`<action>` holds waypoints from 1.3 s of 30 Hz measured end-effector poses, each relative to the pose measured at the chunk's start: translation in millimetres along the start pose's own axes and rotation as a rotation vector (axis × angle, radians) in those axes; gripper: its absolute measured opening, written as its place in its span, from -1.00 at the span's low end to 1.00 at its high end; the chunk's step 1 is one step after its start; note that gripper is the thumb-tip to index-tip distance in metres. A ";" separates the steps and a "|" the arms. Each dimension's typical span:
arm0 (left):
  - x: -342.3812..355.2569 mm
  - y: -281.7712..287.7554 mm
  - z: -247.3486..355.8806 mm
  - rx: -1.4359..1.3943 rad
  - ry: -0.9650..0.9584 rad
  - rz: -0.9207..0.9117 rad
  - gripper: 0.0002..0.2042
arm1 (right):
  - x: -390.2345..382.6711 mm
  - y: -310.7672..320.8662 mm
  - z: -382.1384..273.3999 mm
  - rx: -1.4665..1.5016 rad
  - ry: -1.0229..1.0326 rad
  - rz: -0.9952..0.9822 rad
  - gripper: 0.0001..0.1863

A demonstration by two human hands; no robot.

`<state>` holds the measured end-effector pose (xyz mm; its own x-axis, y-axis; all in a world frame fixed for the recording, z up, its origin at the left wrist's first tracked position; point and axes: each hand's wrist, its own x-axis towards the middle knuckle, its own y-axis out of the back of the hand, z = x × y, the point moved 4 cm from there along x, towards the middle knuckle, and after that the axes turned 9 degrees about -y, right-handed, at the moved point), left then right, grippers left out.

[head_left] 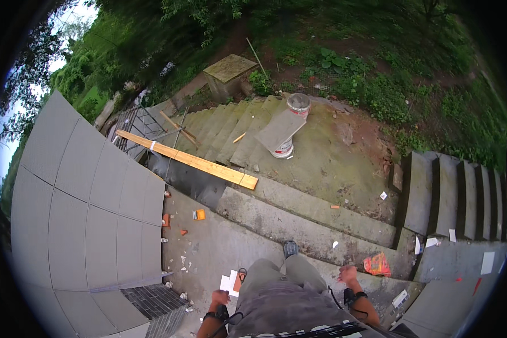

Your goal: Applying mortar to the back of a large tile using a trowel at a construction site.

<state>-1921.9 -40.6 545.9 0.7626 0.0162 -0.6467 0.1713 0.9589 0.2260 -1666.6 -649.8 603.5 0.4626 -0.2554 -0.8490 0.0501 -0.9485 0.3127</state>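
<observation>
My left hand [220,297] hangs low beside my left thigh, a dark band round its wrist. No object shows in it, but its fingers are too small and blurred to read. Out to the right of my legs is my right hand [348,274], its fingers loosely bent and apart, nothing visible in them. It also has a dark wrist strap [355,296]. White sheet-like pieces [225,283] and a reddish-brown piece [237,281] lie on the ground near my left hand. A crumpled orange-red bag [377,264] lies right of my right hand.
Long yellow timber boards [191,164] span a dark gap ahead. Mossy steps [219,132] descend beyond; a board [281,129] leans across two white buckets [298,103]. A grey tiled wall [96,208] stands left, more steps [446,191] right. Rubble and an orange-yellow object [199,214] litter the concrete.
</observation>
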 end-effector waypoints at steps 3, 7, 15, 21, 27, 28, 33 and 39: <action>6.2 -17.2 13.0 -0.883 0.284 -0.134 -0.76 | 43.5 13.4 -69.4 -0.128 0.167 0.037 -0.73; 41.7 -23.2 27.5 -0.725 0.306 -0.022 -0.71 | 79.2 -6.1 -152.2 -0.121 0.113 0.012 -0.73; 254.8 85.7 123.9 -0.597 0.355 0.494 -0.82 | 193.5 -94.9 -233.7 -0.147 0.005 0.020 -0.79; 434.8 228.6 131.4 -0.480 0.328 0.602 -0.75 | 275.3 -224.8 -339.9 -0.729 0.255 -0.198 -0.88; 549.9 324.4 218.7 -0.472 0.251 0.677 -0.76 | 306.3 -285.7 -472.4 -0.242 0.031 -0.076 -0.78; 564.1 333.5 225.7 -0.530 0.251 0.698 -0.80 | 322.1 -298.4 -492.1 -0.244 0.030 -0.083 -0.78; 662.5 375.5 252.6 -0.504 0.216 0.746 -0.81 | 449.0 -368.1 -584.2 -0.119 -0.066 -0.089 -0.79; 741.5 385.7 245.1 -0.395 0.345 0.615 -0.79 | 559.0 -429.5 -676.5 -0.192 0.004 -0.141 -0.82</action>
<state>-1137.5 271.9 332.1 0.4020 0.5981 -0.6933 -0.4983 0.7782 0.3824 -830.7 -258.6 282.8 0.4427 -0.1215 -0.8884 0.2821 -0.9216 0.2666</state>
